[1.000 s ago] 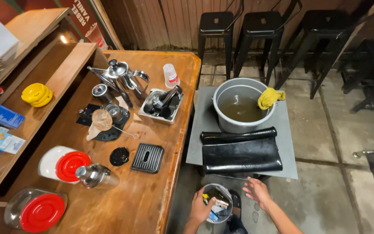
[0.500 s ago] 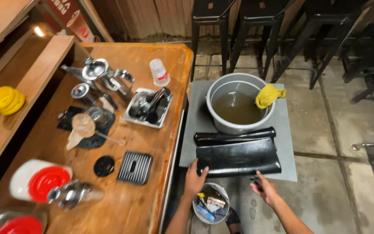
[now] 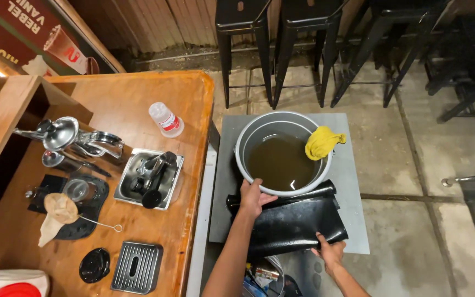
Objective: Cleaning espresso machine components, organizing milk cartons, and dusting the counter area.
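Both hands have come up off the small bucket near my feet since the earlier head view: my left hand (image 3: 255, 199) now rests on the near rim of the basin (image 3: 241, 149), and my right hand (image 3: 331, 253) has gone to the near right corner of the black mat (image 3: 295, 223). From the head camera I see the basin sitting on a grey board (image 3: 353, 181), well filled with murky brown water, a yellow cloth (image 3: 322, 142) draped over its right rim. The mat lies folded just in front of the basin, its rolled edge touching the basin's near side. My left grip is narrow, fingers curled over the rim with the thumb outside; my right grip pinches the mat's edge, though I cannot tell how firmly. As I judge it, the work is at an early point: the basin is not yet lifted or shifted and the mat is not yet unfolded or in the water, so nearly all of it is left. On the wooden counter (image 3: 138, 99) to the left stand a steel tray (image 3: 148, 179) of tools, a plastic cup (image 3: 165, 119) on its side, a metal press (image 3: 64, 135), a cloth strainer (image 3: 56, 212) and a drip grate (image 3: 136, 267), all well apart from both hands. Black stools (image 3: 303, 33) stand beyond the board.
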